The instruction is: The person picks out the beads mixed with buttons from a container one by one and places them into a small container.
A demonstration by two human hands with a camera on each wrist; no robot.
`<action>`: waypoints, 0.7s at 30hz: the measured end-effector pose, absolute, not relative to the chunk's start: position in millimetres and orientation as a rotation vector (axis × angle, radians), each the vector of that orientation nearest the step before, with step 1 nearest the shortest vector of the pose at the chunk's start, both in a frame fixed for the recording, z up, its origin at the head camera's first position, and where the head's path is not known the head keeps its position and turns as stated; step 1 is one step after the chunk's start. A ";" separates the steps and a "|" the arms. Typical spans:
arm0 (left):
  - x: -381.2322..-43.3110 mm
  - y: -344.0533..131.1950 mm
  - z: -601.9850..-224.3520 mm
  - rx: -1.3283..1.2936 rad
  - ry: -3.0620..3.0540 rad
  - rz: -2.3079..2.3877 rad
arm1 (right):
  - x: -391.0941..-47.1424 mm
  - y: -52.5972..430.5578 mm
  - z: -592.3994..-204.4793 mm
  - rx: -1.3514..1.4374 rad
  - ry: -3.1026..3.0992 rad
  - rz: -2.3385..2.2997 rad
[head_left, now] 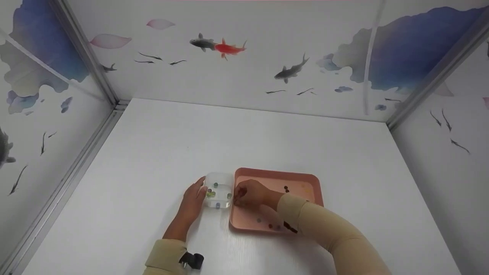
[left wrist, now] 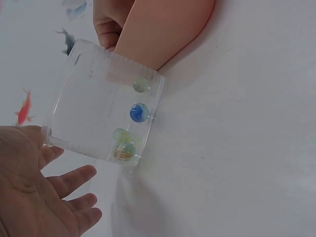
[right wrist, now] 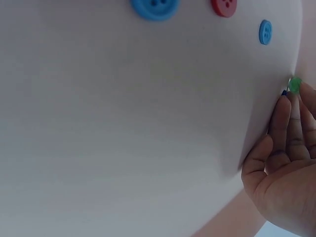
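My left hand (head_left: 193,200) rests against the left side of a clear plastic container (head_left: 219,178), its fingers loosely spread in the left wrist view. Several glass marbles lie on the container's bottom, among them a blue-swirled marble (left wrist: 139,113) and a pale green marble (left wrist: 140,85). Over the left part of a pink tray (head_left: 277,172), my right hand (head_left: 252,193) is bent down beside the tray wall. Its fingertips pinch a small translucent green marble (right wrist: 295,84), partly covered by the fingers. A tiny dark blue thing (right wrist: 284,92) shows at the same fingertips, too hidden to name.
Buttons lie scattered in the tray, including a large blue button (right wrist: 154,7), a red button (right wrist: 224,6) and a smaller blue button (right wrist: 265,32). The container stands close to the tray's left wall. White panels with painted fish (head_left: 229,48) enclose the white table (head_left: 172,137).
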State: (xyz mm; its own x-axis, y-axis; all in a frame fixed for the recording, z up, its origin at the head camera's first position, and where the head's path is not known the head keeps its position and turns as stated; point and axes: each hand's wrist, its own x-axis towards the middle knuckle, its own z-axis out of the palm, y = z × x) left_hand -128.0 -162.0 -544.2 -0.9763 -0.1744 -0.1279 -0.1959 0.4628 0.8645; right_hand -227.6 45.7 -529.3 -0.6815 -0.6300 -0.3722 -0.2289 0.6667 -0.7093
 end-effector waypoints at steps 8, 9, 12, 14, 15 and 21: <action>-127.4 -161.7 -544.5 -0.350 2.658 1.595 | -227.6 46.7 -531.7 -0.684 2.285 -0.831; -127.2 -161.6 -544.5 -0.355 2.656 1.592 | -227.8 46.9 -532.1 -0.693 2.285 -0.834; -126.8 -161.5 -544.2 -0.358 2.659 1.590 | -227.8 47.1 -532.5 -0.703 2.280 -0.847; -126.9 -161.6 -544.1 -0.360 2.659 1.586 | -227.8 47.0 -532.3 -0.706 2.277 -0.850; -126.9 -161.6 -544.1 -0.363 2.657 1.587 | -227.8 46.8 -532.2 -0.705 2.275 -0.848; -127.3 -161.4 -544.4 -0.385 2.640 1.576 | -229.4 47.3 -530.9 -0.716 2.249 -0.849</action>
State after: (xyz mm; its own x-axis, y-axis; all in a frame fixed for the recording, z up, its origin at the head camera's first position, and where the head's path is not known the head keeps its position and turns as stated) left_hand -127.3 -161.4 -544.4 -0.9682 -0.1896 -0.1631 -0.2335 0.4519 0.8609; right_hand -229.4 47.3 -530.9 -0.6589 -0.6626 -0.3561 -0.2622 0.6460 -0.7169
